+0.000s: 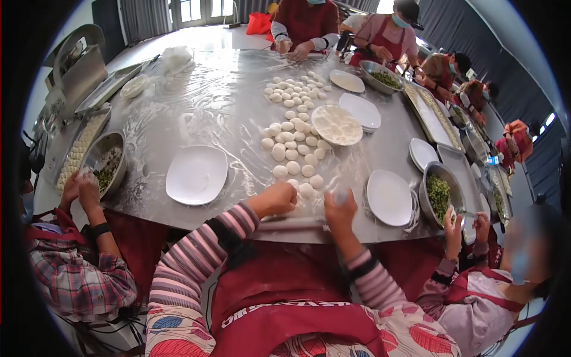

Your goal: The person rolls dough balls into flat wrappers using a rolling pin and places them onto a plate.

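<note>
My left hand [275, 200] is closed, its fingertips turned down beside the nearest dough pieces [306, 190]; whether it pinches one is hidden. To the right of these pieces is my right hand [341, 211], raised over the table edge, its fingers smeared by motion. A pale rod, perhaps a rolling pin [291, 224], lies along the near edge between my forearms. Many small round white dough pieces [291, 154] spread from my hands toward the far side of the metal table [238, 119].
White plates [197, 175] [389, 198] stand on both sides of my hands. A plate of flattened dough rounds [337, 125] sits farther back. Bowls of green filling [438, 193] [107, 163] are at right and left. Co-workers' hands [453, 232] [89, 189] work close by.
</note>
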A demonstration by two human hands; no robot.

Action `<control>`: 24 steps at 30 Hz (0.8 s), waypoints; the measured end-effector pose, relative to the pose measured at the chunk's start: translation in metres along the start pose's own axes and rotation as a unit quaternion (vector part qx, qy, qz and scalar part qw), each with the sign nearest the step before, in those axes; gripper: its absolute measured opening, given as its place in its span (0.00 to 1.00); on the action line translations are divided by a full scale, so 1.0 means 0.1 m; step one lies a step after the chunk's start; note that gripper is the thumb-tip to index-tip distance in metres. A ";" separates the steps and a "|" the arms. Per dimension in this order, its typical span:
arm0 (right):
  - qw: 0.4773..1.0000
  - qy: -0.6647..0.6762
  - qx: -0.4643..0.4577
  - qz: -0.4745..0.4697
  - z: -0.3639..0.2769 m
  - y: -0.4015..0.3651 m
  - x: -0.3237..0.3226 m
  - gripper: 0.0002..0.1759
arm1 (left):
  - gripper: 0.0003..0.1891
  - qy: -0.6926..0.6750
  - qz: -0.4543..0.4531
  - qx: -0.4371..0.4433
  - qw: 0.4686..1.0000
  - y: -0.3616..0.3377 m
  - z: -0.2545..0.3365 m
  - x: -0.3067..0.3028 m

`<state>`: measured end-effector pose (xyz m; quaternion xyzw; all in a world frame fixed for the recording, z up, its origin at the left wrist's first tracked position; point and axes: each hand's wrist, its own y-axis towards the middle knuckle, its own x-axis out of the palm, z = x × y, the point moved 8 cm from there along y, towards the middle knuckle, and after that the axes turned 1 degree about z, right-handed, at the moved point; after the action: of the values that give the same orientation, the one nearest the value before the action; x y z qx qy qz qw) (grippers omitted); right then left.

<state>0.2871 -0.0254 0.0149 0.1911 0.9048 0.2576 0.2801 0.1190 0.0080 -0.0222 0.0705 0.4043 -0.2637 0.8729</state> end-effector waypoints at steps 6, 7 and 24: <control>0.998 0.030 -0.044 0.044 -0.20 0.20 0.11 0.14 | 0.08 -0.018 0.015 -0.031 0.999 -0.02 -0.07 0.04; 0.998 0.036 -0.044 0.019 -0.14 0.32 0.27 0.15 | 0.08 0.008 0.067 -0.037 0.997 0.01 -0.07 -0.04; 0.999 -0.028 -0.031 0.024 -0.04 -0.12 -0.12 0.17 | 0.09 -0.033 0.022 -0.003 0.999 -0.04 0.02 0.04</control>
<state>0.2915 -0.0420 0.0154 0.2109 0.8834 0.2869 0.3046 0.1208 0.0020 -0.0234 0.0679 0.3748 -0.2448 0.8916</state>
